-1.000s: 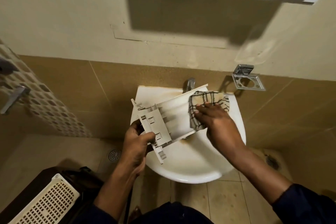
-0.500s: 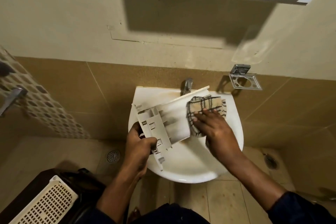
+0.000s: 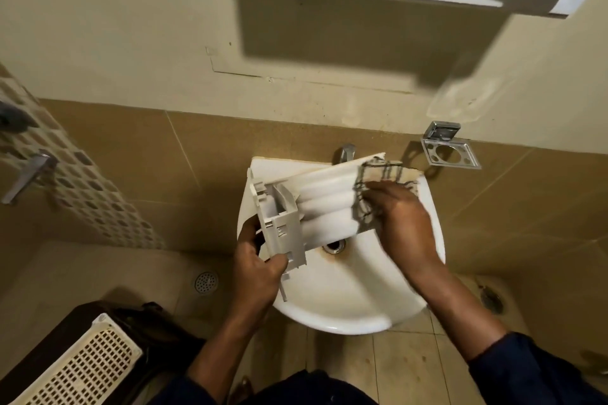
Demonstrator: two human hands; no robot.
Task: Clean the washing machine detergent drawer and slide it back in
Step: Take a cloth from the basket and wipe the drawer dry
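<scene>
Drawer over the basin, folks: the white detergent drawer (image 3: 324, 207) is held in the air above the wash basin (image 3: 345, 309), lying slantwise from 8 o'clock up to 2 o'clock, its ribbed underside facing the camera. Left hand (image 3: 260, 260) has the boxy end at 8 o'clock, fingers and thumb curled round the plastic in a firm grip. Right hand (image 3: 403, 217) comes in from 4 o'clock with its fingers laid close together on a checked cloth (image 3: 378, 174), pressing it against the drawer's far end at 2 o'clock. The cloth drapes over that end and hangs down beneath the fingers. The thumb is hidden and the fingertips are blurred, so whether anything pinches the cloth from below I cannot tell.

Just under the drawer's lower edge the basin's drain (image 3: 334, 245) shows, rust-stained round the rim. The tap (image 3: 344, 152) peeks out at the basin's 12 o'clock, behind the drawer. A chrome wall holder (image 3: 450, 149) sits on the tiles at 2 o'clock. A round floor drain (image 3: 206, 282) lies at 8 o'clock, and a cream perforated basket (image 3: 82, 368) fills the corner at 7 o'clock.
</scene>
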